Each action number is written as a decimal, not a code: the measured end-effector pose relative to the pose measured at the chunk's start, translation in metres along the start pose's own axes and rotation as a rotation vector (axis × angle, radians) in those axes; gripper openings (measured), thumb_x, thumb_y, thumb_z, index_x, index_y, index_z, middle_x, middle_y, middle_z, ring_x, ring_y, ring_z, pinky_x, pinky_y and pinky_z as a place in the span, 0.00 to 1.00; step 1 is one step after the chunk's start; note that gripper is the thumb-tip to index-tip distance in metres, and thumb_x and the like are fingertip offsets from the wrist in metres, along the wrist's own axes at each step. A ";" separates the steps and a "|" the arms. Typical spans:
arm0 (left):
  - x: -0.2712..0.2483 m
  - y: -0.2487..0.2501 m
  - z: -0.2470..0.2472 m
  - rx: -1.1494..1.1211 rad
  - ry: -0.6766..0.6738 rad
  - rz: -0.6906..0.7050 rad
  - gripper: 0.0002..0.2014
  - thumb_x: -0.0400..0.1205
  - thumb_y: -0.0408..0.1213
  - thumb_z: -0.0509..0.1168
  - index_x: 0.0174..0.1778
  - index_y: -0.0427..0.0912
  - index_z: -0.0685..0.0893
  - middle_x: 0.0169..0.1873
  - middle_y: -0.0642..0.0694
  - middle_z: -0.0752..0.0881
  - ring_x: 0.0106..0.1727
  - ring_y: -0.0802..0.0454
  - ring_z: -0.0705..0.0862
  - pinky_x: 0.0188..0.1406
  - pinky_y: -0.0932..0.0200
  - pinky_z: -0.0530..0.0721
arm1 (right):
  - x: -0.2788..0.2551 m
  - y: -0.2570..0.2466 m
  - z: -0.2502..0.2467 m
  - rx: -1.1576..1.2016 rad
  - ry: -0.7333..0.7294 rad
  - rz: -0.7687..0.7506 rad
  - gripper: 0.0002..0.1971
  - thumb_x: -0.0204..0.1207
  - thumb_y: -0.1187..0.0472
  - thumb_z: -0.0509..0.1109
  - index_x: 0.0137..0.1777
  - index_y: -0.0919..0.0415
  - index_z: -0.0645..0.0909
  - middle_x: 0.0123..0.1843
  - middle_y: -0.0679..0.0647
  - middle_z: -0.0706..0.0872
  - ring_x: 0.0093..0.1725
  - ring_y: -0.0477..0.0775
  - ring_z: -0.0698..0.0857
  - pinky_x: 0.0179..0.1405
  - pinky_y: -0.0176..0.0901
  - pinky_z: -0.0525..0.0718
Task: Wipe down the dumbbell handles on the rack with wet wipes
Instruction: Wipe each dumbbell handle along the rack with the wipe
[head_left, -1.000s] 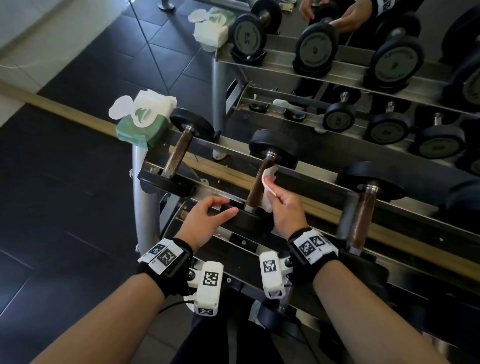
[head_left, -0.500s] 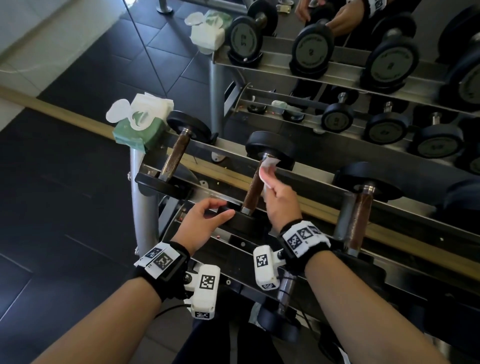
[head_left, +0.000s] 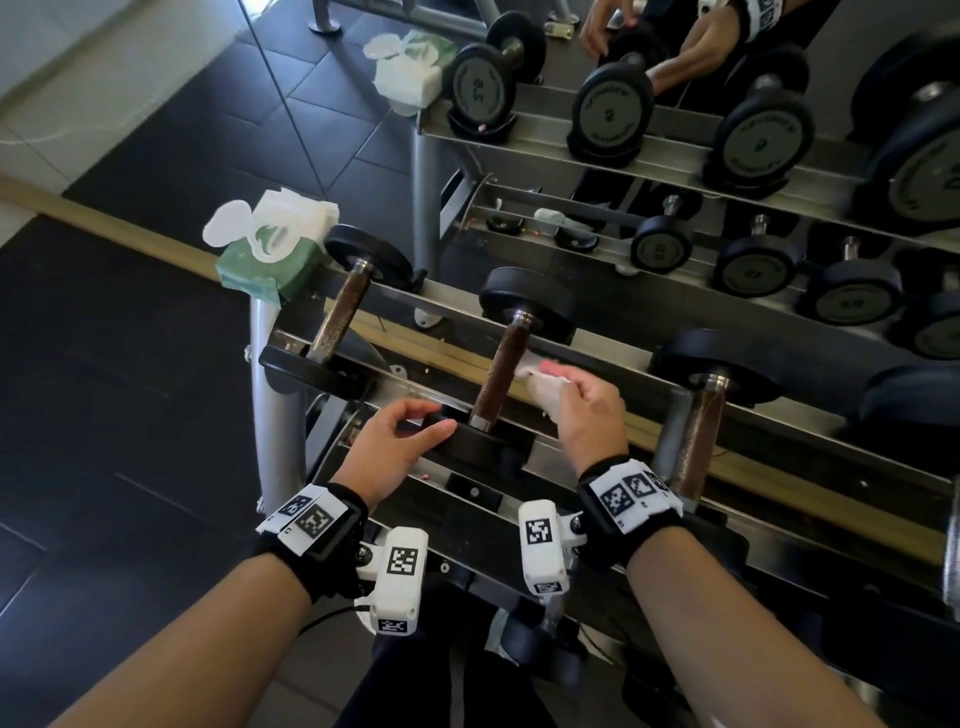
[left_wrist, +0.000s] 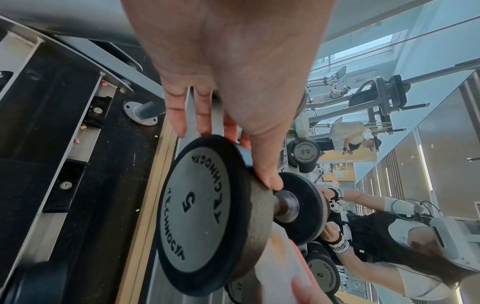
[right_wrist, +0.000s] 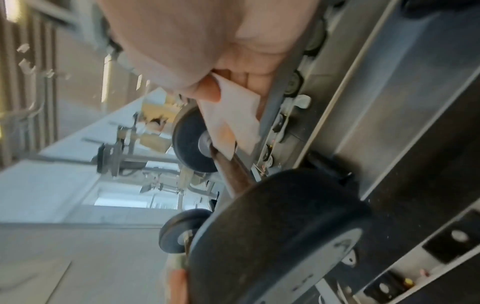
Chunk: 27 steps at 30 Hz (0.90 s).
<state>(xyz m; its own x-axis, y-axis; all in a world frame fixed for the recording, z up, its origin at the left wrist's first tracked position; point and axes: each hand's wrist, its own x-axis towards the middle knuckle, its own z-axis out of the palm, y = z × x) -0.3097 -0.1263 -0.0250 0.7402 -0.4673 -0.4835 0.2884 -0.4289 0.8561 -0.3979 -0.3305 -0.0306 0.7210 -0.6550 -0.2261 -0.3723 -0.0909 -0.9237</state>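
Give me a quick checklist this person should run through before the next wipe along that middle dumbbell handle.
1. Wipe in right hand: ok, fingers pinch it.
2. Wipe on the handle: ok, its edge touches the handle's right side.
3. Dumbbell steadied: ok, left hand grips the near plate by its rim.
4. Dumbbell seated on the rack: ok, both plates rest in its cradles.
5. Wipe still wet: cannot tell.
6. Spare wipes at hand: ok, open pack sits on the rack's left end.
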 end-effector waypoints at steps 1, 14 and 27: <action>0.000 0.000 0.000 -0.001 0.004 0.001 0.14 0.79 0.42 0.72 0.60 0.49 0.83 0.58 0.44 0.86 0.57 0.48 0.87 0.62 0.46 0.85 | 0.002 -0.001 0.004 -0.019 -0.012 -0.025 0.17 0.85 0.64 0.59 0.65 0.53 0.85 0.57 0.41 0.85 0.57 0.43 0.84 0.56 0.20 0.74; 0.002 -0.005 0.002 0.023 0.024 0.016 0.14 0.80 0.43 0.71 0.61 0.50 0.82 0.57 0.47 0.85 0.57 0.49 0.85 0.59 0.48 0.85 | -0.026 0.016 0.018 -0.253 -0.334 -0.030 0.18 0.84 0.58 0.58 0.61 0.44 0.88 0.36 0.47 0.91 0.35 0.48 0.86 0.38 0.41 0.86; 0.001 -0.007 0.002 -0.005 0.022 0.011 0.15 0.79 0.45 0.72 0.61 0.53 0.82 0.57 0.49 0.85 0.54 0.55 0.87 0.58 0.53 0.86 | 0.006 -0.010 0.018 -0.212 -0.183 -0.041 0.22 0.89 0.62 0.52 0.78 0.43 0.74 0.61 0.48 0.83 0.50 0.37 0.80 0.54 0.22 0.77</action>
<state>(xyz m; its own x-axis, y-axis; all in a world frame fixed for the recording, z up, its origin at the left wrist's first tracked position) -0.3122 -0.1253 -0.0316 0.7564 -0.4550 -0.4699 0.2831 -0.4199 0.8623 -0.3792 -0.3203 -0.0289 0.8247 -0.5026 -0.2595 -0.4401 -0.2821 -0.8525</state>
